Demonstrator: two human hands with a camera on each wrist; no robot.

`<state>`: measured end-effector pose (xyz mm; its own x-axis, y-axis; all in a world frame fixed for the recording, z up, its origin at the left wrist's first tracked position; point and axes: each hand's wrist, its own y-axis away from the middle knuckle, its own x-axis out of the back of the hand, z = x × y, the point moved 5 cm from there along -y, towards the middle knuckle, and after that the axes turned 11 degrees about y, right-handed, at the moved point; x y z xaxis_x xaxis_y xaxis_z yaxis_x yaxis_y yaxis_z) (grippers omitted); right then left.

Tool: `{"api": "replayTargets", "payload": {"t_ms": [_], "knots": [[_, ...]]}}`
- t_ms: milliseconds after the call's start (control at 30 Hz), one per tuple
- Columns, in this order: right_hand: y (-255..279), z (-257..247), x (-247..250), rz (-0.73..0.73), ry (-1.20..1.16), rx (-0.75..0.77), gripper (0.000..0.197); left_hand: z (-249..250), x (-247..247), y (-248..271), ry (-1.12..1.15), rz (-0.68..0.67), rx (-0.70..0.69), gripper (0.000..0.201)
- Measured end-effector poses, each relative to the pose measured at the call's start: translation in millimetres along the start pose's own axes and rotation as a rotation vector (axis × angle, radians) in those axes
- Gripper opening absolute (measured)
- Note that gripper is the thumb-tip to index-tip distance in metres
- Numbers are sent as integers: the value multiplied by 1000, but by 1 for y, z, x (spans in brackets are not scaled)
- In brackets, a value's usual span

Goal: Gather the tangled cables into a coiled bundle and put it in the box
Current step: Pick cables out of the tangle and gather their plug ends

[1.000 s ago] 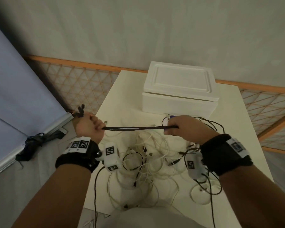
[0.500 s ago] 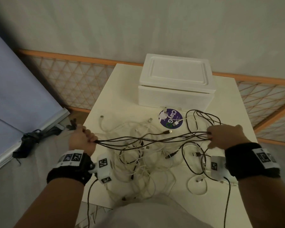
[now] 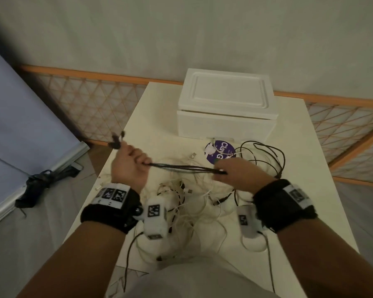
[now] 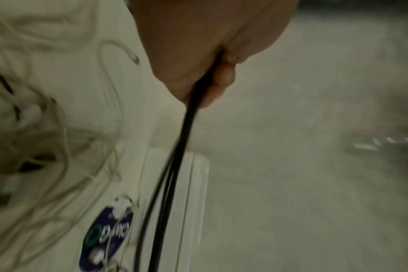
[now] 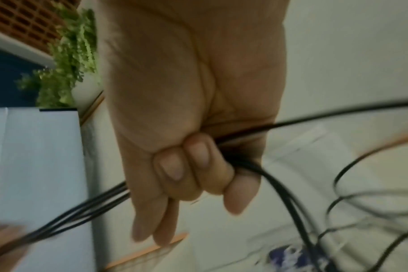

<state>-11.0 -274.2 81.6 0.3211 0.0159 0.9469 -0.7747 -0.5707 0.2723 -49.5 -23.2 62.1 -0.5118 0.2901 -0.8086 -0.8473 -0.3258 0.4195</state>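
Several black cables (image 3: 185,168) run taut between my two hands above the white table (image 3: 323,203). My left hand (image 3: 130,163) grips one end in a fist, with the plug ends (image 3: 116,140) sticking out past it. My right hand (image 3: 235,173) holds the strands with curled fingers (image 5: 196,165); more black loops (image 3: 267,155) trail from it to the right. The black strands (image 4: 175,165) leave my left fist (image 4: 205,60) in the left wrist view. A tangle of white cables (image 3: 187,203) lies on the table below. The white foam box (image 3: 226,108) stands at the back, lid on.
A round purple sticker (image 3: 221,151) lies in front of the box. A lattice rail (image 3: 91,104) runs behind and beside the table. A blue panel (image 3: 19,117) leans at the left with a black strap (image 3: 41,183) at its foot.
My right hand has slid left along the black cables toward my left hand, which has risen. The strands between them have gone from slack and spread to short and taut.
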Motion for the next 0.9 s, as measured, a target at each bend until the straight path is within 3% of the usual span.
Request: {"api": "replayTargets", "payload": {"t_ms": [67,167,233,333,500,667,800,900], "knots": [[12,35,1,-69,69,-74,34,18,34,-13,-37,140,-39,59],[28,68,-4,-152,114,-181,57,10,68,-15,-197,281,-47,46],[38,76,-16,-257,30,-247,70,-11,78,-9,-224,271,22,47],[48,75,-47,-424,-260,-387,71,-38,86,3,-264,181,146,44],[30,58,-88,-251,85,-244,25,-54,79,11,-339,59,196,38],[8,43,-119,-237,242,-194,30,-57,60,7,-573,-72,85,33],[-1,43,-119,-186,274,-153,24,-60,47,12,-449,-120,109,33],[-5,41,-102,-132,257,-122,22,-59,37,16,-482,-137,116,29]]}}
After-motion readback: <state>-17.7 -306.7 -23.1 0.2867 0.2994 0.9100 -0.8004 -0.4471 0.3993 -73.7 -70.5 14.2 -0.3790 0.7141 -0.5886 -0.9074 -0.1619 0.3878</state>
